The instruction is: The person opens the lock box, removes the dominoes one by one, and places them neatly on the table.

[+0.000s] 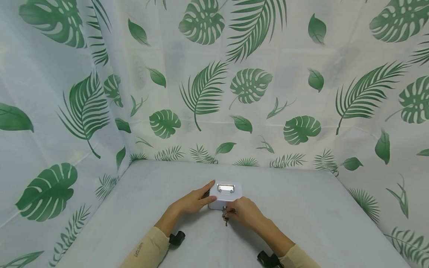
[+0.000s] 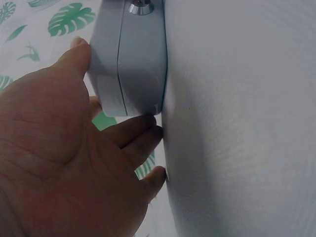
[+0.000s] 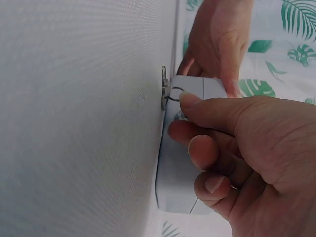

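Note:
A small white cash box [image 1: 231, 199] stands on the table, its lid closed and a silver handle [image 1: 226, 188] on top. My left hand [image 1: 194, 200] rests against its left end. The thumb lies on the lid and the other fingers extend along the side, as the left wrist view shows. At the round silver lock [image 2: 141, 7] on the front, my right hand [image 3: 266, 143] pinches a key between thumb and forefinger, the key itself mostly hidden by the fingertips. From it hangs a thin ring [image 3: 175, 94] with another key [image 3: 164, 91] dangling close to the table.
A white cloth covers the table [image 1: 301, 208]. Behind it and along both sides hang white curtains [image 1: 268, 149] printed with green leaves. Black wrist camera mounts [image 1: 177, 238] sit at both beige sleeves [image 1: 147, 248].

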A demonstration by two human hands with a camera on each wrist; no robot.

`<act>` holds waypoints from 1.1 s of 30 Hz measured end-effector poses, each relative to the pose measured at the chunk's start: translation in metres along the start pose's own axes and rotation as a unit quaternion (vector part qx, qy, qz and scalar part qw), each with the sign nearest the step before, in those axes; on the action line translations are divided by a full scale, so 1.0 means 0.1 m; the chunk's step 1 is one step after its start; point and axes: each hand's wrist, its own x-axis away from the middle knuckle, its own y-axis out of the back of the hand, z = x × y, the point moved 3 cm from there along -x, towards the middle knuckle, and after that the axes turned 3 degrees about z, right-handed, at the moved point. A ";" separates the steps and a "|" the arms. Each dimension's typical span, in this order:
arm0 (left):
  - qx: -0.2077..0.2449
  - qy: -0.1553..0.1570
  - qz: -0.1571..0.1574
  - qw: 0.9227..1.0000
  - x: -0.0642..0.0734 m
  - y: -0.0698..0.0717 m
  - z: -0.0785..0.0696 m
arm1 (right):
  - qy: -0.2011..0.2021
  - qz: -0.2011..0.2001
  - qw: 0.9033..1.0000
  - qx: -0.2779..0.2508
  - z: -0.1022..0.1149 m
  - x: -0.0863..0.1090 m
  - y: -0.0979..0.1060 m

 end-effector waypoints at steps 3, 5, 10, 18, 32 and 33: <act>-0.002 -0.001 0.000 1.000 0.00 0.00 0.00 | 0.000 0.001 1.000 0.002 0.00 0.01 0.00; -0.004 -0.002 0.000 1.000 -0.01 -0.01 0.01 | -0.002 0.003 1.000 0.001 -0.01 0.02 0.00; -0.003 0.000 -0.001 1.000 -0.01 0.00 0.00 | -0.008 0.006 1.000 0.000 -0.02 0.02 -0.01; 0.000 0.000 0.001 1.000 0.00 0.00 -0.01 | -0.009 0.009 1.000 -0.008 -0.02 0.02 0.00; 0.005 0.004 0.002 1.000 0.01 0.00 -0.01 | -0.037 0.002 0.999 -0.036 -0.07 0.02 0.13; 0.006 0.002 0.002 1.000 0.02 0.00 -0.02 | -0.045 -0.002 0.998 -0.037 -0.09 0.02 0.16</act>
